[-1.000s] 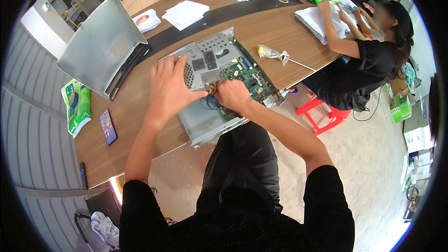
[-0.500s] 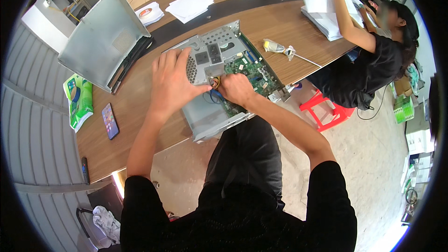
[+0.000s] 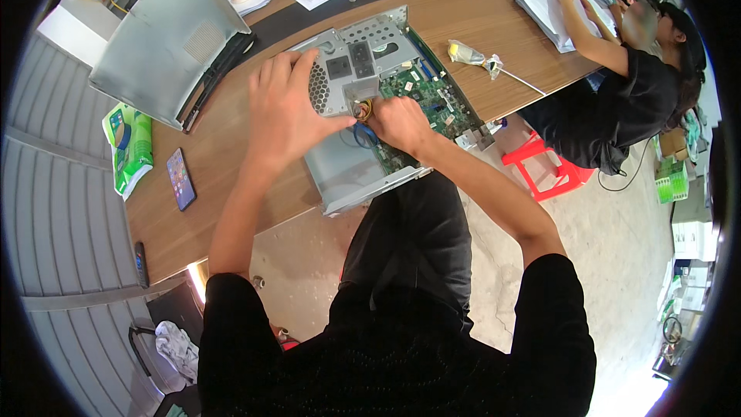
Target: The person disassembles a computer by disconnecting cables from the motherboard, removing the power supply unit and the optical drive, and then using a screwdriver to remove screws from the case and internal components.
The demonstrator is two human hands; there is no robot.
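An open computer case lies at the table's front edge, with a green circuit board along its right side. My left hand spans the silver power supply, fingers over its left side and thumb at its near edge. Close to that thumb, a bundle of coloured wires comes out of the power supply. My right hand is closed around the wires, above the board; its fingertips are partly hidden. Blue cables lie just below the bundle.
A metal cover stands at the left, behind a phone and a green packet. A wrapped item with a white stick lies right of the case. Farther right, a co-worker handles papers near a red stool.
My view has shifted slightly, so the far person's hands are out of sight. Both my hands keep their places on the power supply and wires. The co-worker's raised sheets are down.
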